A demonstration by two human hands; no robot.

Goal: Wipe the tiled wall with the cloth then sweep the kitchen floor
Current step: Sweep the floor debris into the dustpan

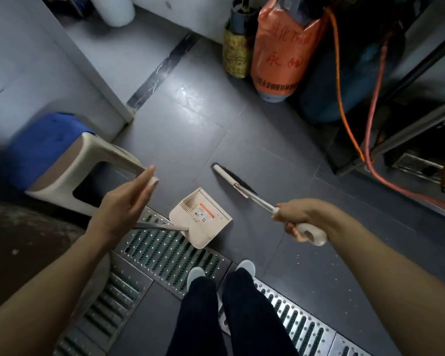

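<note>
My right hand [299,220] grips the cream handle of a small broom [233,177]. Its metal shaft slants up and left, and the dark bristles rest on the grey floor tiles. My left hand [125,204] holds the top of the long handle of a cream dustpan [202,218]. The pan stands on the floor at the edge of a drain grate, a little left of and nearer than the broom head. A blue cloth [49,140] lies on a beige plastic stool [100,155] at the left.
Perforated metal drain grates [165,253] run across the floor under my feet [195,274]. An orange-wrapped gas cylinder [278,55], a yellow bag and an orange hose [344,98] stand at the back right by a metal rack. A white wall panel [36,60] rises at the left.
</note>
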